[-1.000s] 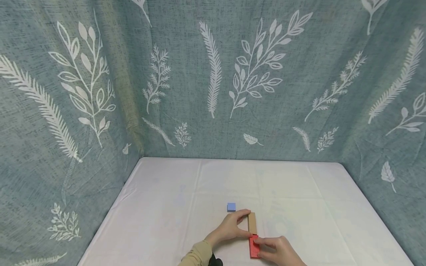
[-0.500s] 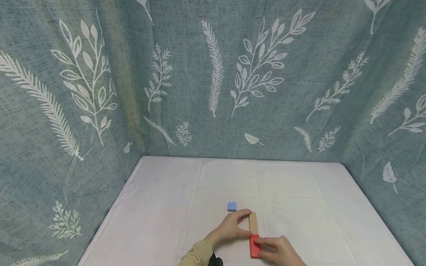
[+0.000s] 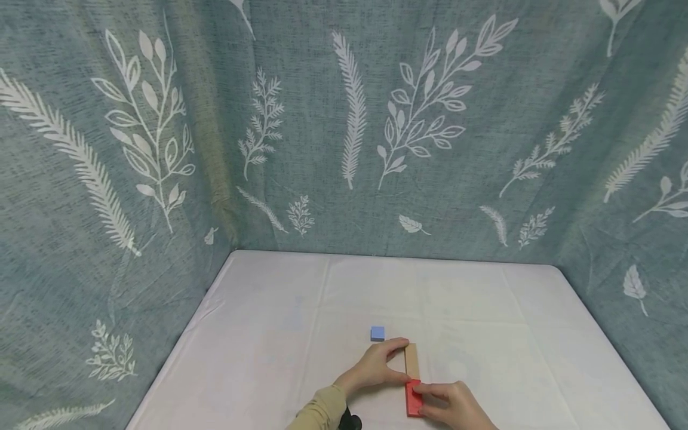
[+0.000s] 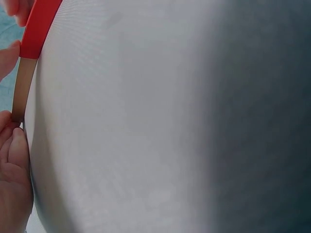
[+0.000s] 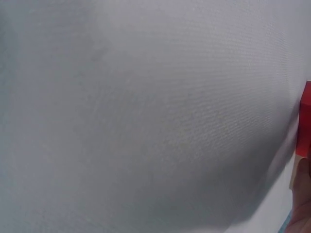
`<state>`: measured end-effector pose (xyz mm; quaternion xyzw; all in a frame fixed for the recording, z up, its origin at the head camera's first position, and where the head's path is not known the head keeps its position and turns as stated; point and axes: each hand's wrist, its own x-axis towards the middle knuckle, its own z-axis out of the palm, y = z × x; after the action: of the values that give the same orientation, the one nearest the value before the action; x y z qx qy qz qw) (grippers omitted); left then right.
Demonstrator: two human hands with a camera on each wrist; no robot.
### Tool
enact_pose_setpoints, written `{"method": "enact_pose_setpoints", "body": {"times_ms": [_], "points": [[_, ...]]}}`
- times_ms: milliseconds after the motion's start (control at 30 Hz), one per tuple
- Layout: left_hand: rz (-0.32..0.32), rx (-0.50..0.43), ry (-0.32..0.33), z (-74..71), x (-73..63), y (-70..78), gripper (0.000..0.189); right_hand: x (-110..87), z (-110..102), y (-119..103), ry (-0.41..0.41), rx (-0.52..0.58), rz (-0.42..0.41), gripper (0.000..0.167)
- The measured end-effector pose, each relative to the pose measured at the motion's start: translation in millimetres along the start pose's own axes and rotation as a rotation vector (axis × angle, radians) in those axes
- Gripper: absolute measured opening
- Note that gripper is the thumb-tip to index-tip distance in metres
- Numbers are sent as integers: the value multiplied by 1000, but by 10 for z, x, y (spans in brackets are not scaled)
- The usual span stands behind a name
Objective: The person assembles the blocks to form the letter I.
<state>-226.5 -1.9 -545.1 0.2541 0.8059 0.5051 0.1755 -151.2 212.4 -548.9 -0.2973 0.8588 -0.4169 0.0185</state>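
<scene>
The head view shifted slightly: left hand [image 3: 376,365] apparently pinches wooden block [image 3: 412,362], right hand [image 3: 454,404] red block [image 3: 412,402].

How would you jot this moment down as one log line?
left hand: holds tan block; right hand: holds red block; tan and red: end to end; blue block: untouched

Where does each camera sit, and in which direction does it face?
Head: worn on the head, facing forward and down at the white tablecloth and blue-green leaf-patterned fabric; the left hand, right hand and left beige sleeve show.
Left wrist: worn there, mostly facing the white tablecloth; parts of both hands show at the left edge.
Right wrist: worn there, mostly facing the white tablecloth; part of one hand, unclear which, shows at lower right.
Shared: head and left-wrist views both show the red rectangular block and tan rectangular block.
</scene>
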Motion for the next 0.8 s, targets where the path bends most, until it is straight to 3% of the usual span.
{"method": "enact_pose_setpoints", "body": {"times_ms": [167,367,600,800], "points": [[5,-5,-4,4,8,-9,67,23,-19,-19,-25,69,93,37],[-4,-2,-7,2,11,-12,68,111,-33,-32,45,176,236,40],[13,15,1,11,9,-32,68,195,8,-42,84,160,329,40],[14,29,6,2,6,-14,67,203,58,-56,121,78,342,35]]}}
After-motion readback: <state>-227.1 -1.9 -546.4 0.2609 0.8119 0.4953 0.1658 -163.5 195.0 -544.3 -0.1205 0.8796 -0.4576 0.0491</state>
